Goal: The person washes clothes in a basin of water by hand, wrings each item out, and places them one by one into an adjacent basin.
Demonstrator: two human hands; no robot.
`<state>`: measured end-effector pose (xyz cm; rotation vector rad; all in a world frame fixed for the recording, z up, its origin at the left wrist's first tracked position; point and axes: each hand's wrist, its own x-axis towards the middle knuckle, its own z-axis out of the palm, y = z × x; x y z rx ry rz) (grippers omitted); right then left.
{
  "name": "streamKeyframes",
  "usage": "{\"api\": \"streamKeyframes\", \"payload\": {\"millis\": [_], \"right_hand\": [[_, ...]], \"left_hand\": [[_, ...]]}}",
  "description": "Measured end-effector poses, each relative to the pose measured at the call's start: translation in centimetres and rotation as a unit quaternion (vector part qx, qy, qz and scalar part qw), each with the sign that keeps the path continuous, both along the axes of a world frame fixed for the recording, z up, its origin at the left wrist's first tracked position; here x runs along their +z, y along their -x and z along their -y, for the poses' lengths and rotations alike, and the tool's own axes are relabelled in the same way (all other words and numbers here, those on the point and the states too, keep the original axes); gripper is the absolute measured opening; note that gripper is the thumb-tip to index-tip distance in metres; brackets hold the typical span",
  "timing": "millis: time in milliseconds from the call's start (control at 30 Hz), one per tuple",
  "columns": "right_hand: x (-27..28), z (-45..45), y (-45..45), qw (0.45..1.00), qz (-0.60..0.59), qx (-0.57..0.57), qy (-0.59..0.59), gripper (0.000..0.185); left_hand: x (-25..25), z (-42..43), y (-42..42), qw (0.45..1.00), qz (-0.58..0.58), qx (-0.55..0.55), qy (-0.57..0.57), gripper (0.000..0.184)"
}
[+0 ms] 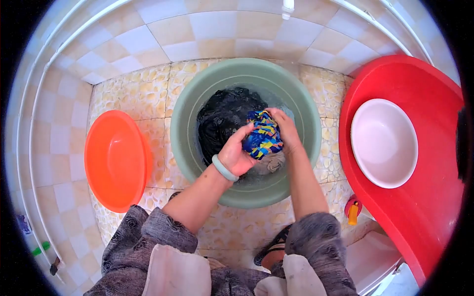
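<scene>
Both of my hands hold a bunched, brightly patterned cloth point(263, 134) in blue, yellow and red above a green tub point(183, 133). My left hand point(237, 152), with a pale bangle point(224, 168) at its wrist, grips the cloth from the left. Around its right side curl the fingers of my right hand point(285, 129). Below them, dark clothes point(222, 116) lie soaking in the tub's water. A beige piece of cloth point(271, 163) shows near the tub's front side, partly under the patterned cloth.
An orange basin point(114, 163) stands on the tiled floor to the left. On the right, a white basin point(384, 144) sits in a large red tub point(429, 197). A small yellow-and-red object point(353, 213) is beside the red tub. White pipes point(32, 133) run along the tiled walls.
</scene>
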<state>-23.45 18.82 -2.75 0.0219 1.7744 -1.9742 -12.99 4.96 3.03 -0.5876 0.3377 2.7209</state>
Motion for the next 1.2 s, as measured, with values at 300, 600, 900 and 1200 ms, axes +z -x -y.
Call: {"api": "streamKeyframes", "payload": {"millis": [300,600,900,1200], "right_hand": [[-0.1,5.8,-10.1,0.858,0.166,-0.235,0.425,0.086],[3.1,-0.7,-3.7,0.925,0.031,-0.053,0.375,0.058],[1.8,1.2,0.6,0.998,-0.029,0.026,-0.043,0.016],[0.5,4.1,1.9,0.833,-0.253,0.09,-0.483,0.02]], "left_hand": [[0.8,-2.5,-0.4,0.978,0.105,0.173,-0.048,0.038],[2.3,-4.0,-3.3,0.996,0.043,-0.013,-0.074,0.036],[-1.8,-2.6,0.4,0.696,-0.132,-0.158,0.688,0.035],[-3.5,-2.8,2.4,0.582,-0.074,-0.199,0.785,0.043]]}}
